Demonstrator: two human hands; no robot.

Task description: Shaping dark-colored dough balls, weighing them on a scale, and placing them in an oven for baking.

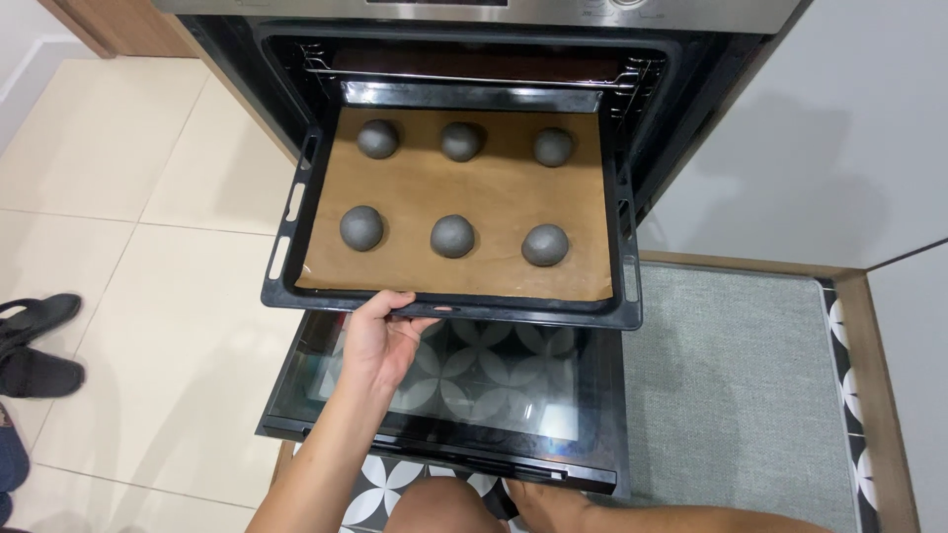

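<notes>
My left hand (380,341) has its fingers curled around the near rim of the black baking tray (296,202), close to its near left corner, thumb on top. The tray sits half inside the open oven (691,79), above the lowered glass door (474,390). Brown baking paper (494,192) lines it, carrying six grey dough balls (452,236) in two rows. I see no right hand.

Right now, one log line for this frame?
left hand: grips front rim of baking tray | tray: half in open oven, six grey dough balls on paper | right hand: unseen
</notes>
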